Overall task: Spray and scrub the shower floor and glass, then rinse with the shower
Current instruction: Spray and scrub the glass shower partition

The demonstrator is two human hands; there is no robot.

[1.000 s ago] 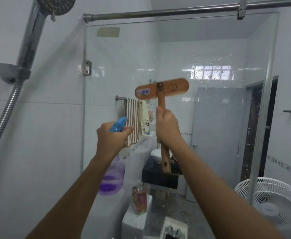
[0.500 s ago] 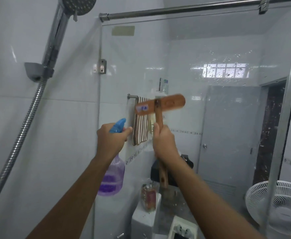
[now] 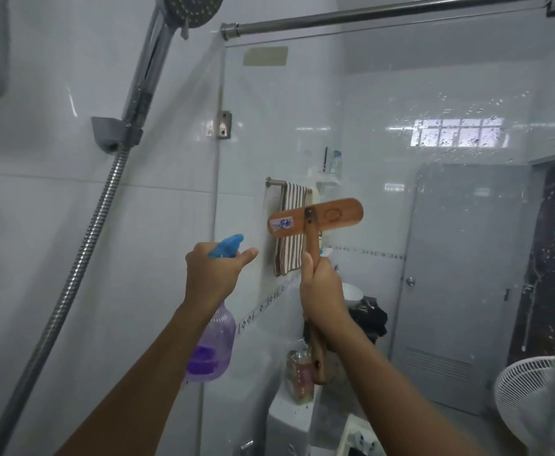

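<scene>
A person stands inside a shower stall, both bare arms raised toward the glass panel [image 3: 434, 225], which is speckled with water droplets. The left hand [image 3: 213, 274] is wrapped around the neck of a spray bottle [image 3: 212, 350] with a clear purple body and a blue trigger head; the index finger is stretched forward past the nozzle rather than curled on the trigger. The right hand [image 3: 324, 291] is closed in a fist around the upright wooden handle of a scrub brush [image 3: 315, 218], whose flat wooden head sits crosswise at the top, tilted up to the right, its back toward the viewer and close to the glass.

To the left, a shower head [image 3: 190, 8] rests in a grey wall bracket, its ribbed metal hose [image 3: 82, 258] dropping diagonally. Seen through the glass are a striped towel [image 3: 291, 209] on a rail, partly hidden by the brush head, a grey door [image 3: 450, 291] and a white fan [image 3: 532, 390].

Compared with a moment earlier, the brush has dropped lower on the glass and the view has swung left, bringing the shower head nearer the centre. The left hand's grip looks unchanged.
</scene>
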